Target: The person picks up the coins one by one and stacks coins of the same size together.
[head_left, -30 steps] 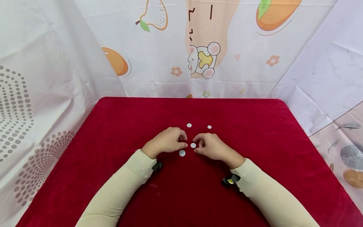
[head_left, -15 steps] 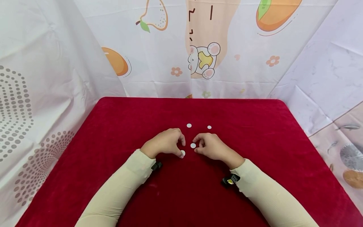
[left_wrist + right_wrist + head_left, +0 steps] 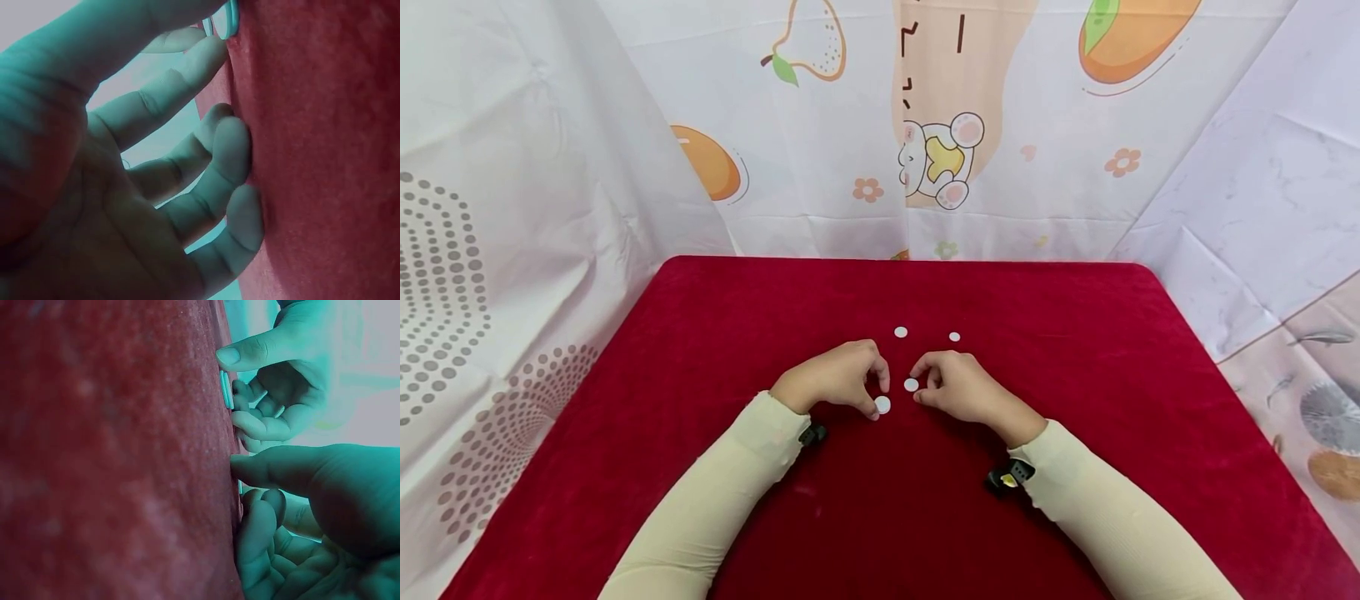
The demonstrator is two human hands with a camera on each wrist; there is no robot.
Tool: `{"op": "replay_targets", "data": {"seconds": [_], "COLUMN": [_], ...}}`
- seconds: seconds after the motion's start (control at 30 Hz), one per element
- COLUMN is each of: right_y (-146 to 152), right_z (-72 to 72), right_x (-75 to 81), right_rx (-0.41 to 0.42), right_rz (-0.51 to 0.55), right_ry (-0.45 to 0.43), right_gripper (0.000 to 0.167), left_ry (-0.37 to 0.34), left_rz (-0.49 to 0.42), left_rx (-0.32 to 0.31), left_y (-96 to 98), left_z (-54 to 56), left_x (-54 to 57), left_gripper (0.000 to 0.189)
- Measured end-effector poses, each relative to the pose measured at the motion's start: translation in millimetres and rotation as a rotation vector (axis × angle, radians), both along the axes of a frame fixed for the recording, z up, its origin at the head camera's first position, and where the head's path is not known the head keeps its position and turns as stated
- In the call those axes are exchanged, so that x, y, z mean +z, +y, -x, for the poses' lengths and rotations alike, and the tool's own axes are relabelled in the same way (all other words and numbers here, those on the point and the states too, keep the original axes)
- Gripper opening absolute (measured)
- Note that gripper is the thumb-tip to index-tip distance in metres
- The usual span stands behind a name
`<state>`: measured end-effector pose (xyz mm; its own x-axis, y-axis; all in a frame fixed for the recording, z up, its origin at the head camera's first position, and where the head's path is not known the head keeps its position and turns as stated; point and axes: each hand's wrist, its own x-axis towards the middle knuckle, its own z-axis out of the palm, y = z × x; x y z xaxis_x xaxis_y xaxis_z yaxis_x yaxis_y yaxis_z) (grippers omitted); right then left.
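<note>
Beside my left hand [image 3: 844, 375] lies a white round disc [image 3: 882, 404]. In the right wrist view its edge [image 3: 226, 390] shows two layers, like one disc on another. The left thumb and index finger stand spread at either side of it, and I see no firm grip. My right hand [image 3: 961, 387] rests on the cloth, thumb and index finger bent and apart. A smaller white disc [image 3: 912, 384] lies at the opening between them, mostly hidden in the right wrist view. The left wrist view shows a disc edge [image 3: 230, 19] near the fingertips.
Two more white discs lie farther back, one in the middle [image 3: 901, 332] and a smaller one to the right [image 3: 954, 337]. A red velvety cloth covers the table [image 3: 1045, 292]. Printed white curtains [image 3: 820, 167] hang behind and at both sides.
My left thumb has moved toward me, and the left thumb and index finger have spread apart. The disc beside them was greyer and now looks whiter and layered. The right hand has stayed put.
</note>
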<state>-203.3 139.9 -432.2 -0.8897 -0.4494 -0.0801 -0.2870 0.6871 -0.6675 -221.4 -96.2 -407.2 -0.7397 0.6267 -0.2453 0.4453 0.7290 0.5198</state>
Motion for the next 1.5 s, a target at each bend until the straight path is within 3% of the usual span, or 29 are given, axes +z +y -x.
{"op": "replay_targets", "data": {"seconds": [0.4,1.07,1.5], "right_y": [-2.9,-7.2,-4.2], "right_z": [1.6,8.0,2.1], "right_x": [0.9,4.9,7.3], "right_rx": [-0.006,0.016,0.026], "right_rz": [-0.008,-0.028,-0.026], "right_ry": [0.016,-0.042,-0.053], "right_gripper": [0.018,0.014,0.012], "left_ry": [-0.127,-0.107,-0.127], "left_rz": [-0.043,-0.038,-0.044], "left_rx": [0.005,-0.032,-0.026], "left_y": [-3.3,-4.5,-3.5], "left_z": [3.4,6.7,4.3], "left_x": [-3.0,-7.1,-5.2], "left_gripper": [0.025,0.022,0.022]}}
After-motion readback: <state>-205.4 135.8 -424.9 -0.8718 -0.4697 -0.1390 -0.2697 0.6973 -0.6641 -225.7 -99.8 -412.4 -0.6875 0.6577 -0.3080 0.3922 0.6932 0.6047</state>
